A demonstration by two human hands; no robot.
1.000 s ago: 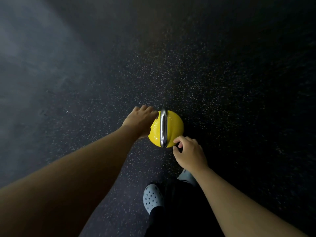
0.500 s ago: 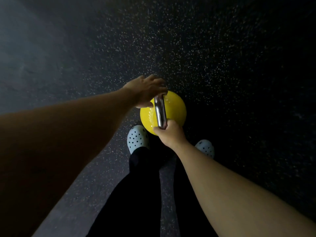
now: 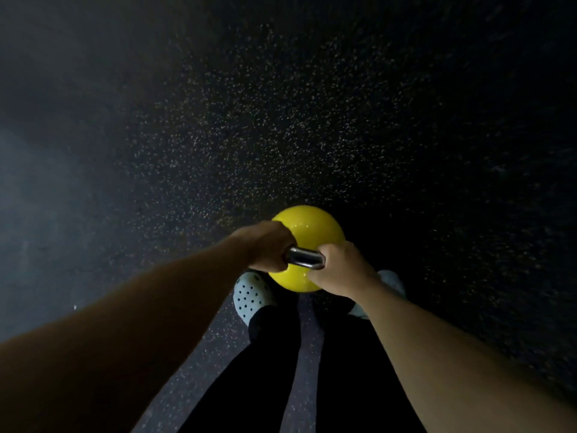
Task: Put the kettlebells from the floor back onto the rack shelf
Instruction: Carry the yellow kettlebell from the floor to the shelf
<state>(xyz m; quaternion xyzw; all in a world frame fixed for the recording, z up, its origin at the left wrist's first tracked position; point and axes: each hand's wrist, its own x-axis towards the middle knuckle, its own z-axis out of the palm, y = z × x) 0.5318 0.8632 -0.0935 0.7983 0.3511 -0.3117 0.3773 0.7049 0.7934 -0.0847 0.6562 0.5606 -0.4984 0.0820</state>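
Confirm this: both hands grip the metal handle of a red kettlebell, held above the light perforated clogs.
The colour is wrong. The head view shows a yellow kettlebell, not a red one. The rest stands: the left hand and right hand both grip its metal handle, above the light perforated clogs.

Right shoe mostly hidden, perhaps.

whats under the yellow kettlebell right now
Below the yellow kettlebell, held by left hand and right hand, show speckled floor and pale clogs. Directly beneath is covered.
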